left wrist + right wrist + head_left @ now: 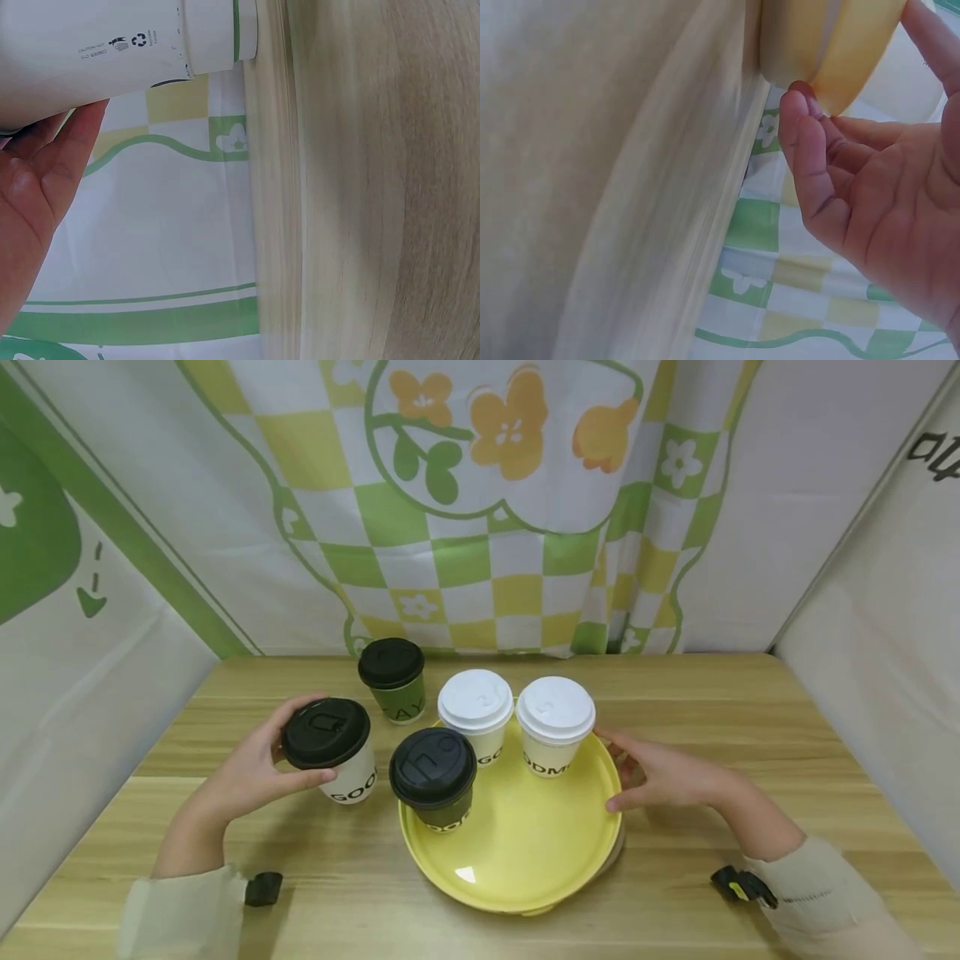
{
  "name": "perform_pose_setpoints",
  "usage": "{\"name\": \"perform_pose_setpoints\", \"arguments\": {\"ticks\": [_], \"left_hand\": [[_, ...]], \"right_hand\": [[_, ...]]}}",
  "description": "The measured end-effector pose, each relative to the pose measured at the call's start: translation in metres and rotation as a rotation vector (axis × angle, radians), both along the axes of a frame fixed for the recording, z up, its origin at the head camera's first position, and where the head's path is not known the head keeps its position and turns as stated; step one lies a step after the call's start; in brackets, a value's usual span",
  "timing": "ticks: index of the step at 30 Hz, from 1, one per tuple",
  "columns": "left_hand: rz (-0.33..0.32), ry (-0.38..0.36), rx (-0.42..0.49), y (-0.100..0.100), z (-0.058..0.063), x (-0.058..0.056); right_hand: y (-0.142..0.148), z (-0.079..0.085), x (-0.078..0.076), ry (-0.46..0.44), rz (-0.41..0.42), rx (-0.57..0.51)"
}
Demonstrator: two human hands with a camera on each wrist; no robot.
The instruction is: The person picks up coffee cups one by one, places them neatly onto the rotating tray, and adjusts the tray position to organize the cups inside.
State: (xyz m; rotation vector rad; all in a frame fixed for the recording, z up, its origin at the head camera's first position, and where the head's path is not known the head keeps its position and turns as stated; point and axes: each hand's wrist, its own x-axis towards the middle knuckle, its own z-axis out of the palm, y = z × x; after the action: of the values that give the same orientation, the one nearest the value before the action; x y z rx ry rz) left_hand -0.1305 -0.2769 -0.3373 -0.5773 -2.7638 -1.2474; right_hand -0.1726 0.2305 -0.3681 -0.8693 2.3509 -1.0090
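My left hand (258,764) grips a white paper cup (351,777) with a black lid, thumb across the front and fingers behind. In the left wrist view that cup (90,60) shows small printed symbols. A round yellow tray (532,852) lies to its right. Standing on the tray are a dark green cup (435,781) with a black lid and two white-lidded cups, the left one (480,714) and the right one (553,727). My right hand (660,774) holds the tray's right rim, thumb at the edge; its curled fingers (817,157) meet the tray's side (855,60).
Behind the held cup, a green cup (397,681) with a black lid stands on the wooden table (675,893), left of the tray. A checked, flowered curtain (465,560) hangs along the table's back edge. White cloth walls (885,635) rise at both sides.
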Motion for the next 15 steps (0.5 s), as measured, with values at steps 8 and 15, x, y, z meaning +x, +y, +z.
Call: {"name": "perform_pose_setpoints", "arguments": {"ticks": [8, 15], "left_hand": [[-0.004, 0.007, 0.0, 0.002, 0.0, 0.0], [-0.013, 0.015, 0.012, 0.005, 0.0, -0.001]], "right_hand": [[-0.002, 0.001, 0.014, 0.074, -0.029, 0.025], [-0.003, 0.002, 0.019, 0.066, -0.067, 0.05]]}}
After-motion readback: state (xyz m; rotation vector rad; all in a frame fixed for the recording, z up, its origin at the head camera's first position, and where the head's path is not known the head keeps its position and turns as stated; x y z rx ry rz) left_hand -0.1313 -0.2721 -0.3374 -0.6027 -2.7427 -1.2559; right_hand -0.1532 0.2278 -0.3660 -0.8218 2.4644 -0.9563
